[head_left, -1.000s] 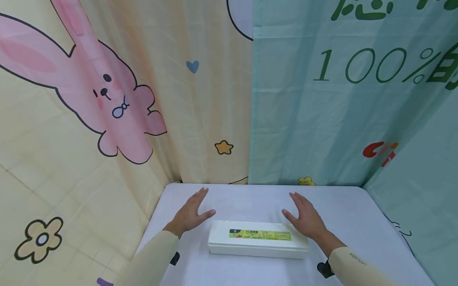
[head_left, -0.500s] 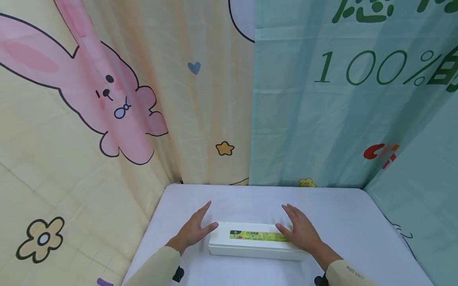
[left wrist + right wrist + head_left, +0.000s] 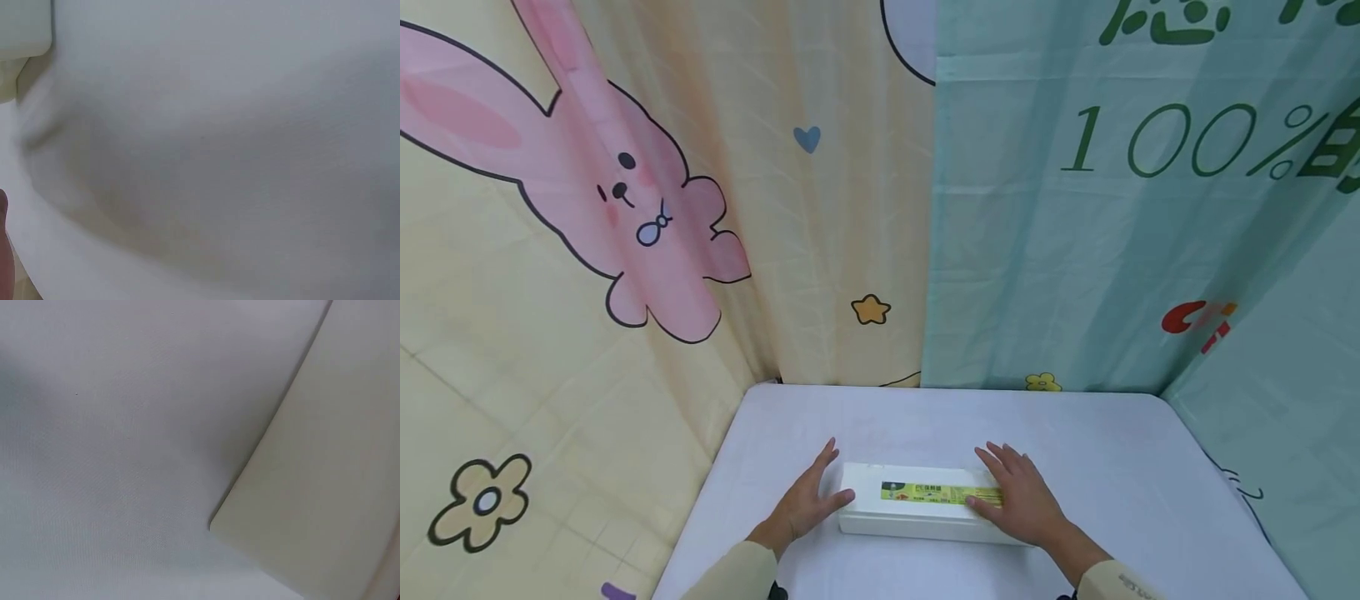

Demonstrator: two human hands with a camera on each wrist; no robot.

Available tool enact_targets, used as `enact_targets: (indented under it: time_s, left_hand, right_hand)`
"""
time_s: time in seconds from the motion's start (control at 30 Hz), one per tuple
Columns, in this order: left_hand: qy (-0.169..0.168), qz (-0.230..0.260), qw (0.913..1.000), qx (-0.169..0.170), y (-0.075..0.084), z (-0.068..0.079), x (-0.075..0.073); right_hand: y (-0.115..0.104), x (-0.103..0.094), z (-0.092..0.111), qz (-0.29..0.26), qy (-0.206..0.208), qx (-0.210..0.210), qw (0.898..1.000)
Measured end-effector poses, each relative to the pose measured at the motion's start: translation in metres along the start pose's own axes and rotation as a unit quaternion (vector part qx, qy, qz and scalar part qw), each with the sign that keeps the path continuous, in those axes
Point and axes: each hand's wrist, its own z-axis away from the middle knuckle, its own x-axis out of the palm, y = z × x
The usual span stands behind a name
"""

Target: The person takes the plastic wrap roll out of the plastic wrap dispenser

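Observation:
A long white box (image 3: 887, 523) with a yellow-green label (image 3: 917, 492) on its lid lies on the white table. Beside its left end is my left hand (image 3: 801, 507), fingers straight and spread, the thumb reaching to the box's edge in the head view. My right hand (image 3: 1026, 504) overlaps the right end of the box and hides that corner, its thumb across the end of the label. In the left wrist view, a box corner (image 3: 25, 28) shows at the upper left and part of a finger (image 3: 5, 256) at the left edge. The right wrist view shows one side of the box (image 3: 306, 469).
White cloth (image 3: 1075, 433) covers the table. A cream curtain (image 3: 820, 225) with a pink rabbit stands behind and to the left. Behind and to the right hangs a teal curtain (image 3: 1037, 250) with green lettering.
Both hands have come lower and nearer to the box. The right hand has moved left over its right end, now covering part of the label. The box looks unmoved.

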Motion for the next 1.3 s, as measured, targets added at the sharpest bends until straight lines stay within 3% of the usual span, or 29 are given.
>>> enact_targets:
  time_s: [0.23,0.43,0.6,0.83,1.1,1.3]
  left_hand:
    - [-0.021,0.005,0.9998,0.0,-0.012,0.002,0.016]
    - [-0.016,0.029,0.9992,0.024,-0.021,0.003,0.032]
    - [0.049,0.008,0.997,0.058,-0.025,0.007,0.046]
    - [0.167,-0.057,0.9804,0.087,-0.031,0.013,0.07]
    - [0.19,-0.107,0.9715,0.093,-0.033,0.011,0.078]
    - [0.222,-0.128,0.959,0.121,-0.035,0.011,0.083]
  right_hand:
    - [-0.006,-0.001,0.001,0.009,-0.038,-0.008,0.999]
    - [-0.007,0.002,0.0,0.013,-0.067,-0.018,0.997]
    - [-0.008,0.005,-0.001,0.04,-0.08,-0.024,0.996]
    - [-0.01,0.008,0.001,0.076,-0.07,-0.042,0.994]
    - [-0.011,0.01,-0.001,0.103,-0.06,-0.035,0.992]
    - [-0.015,0.008,0.0,0.084,-0.084,-0.007,0.993]
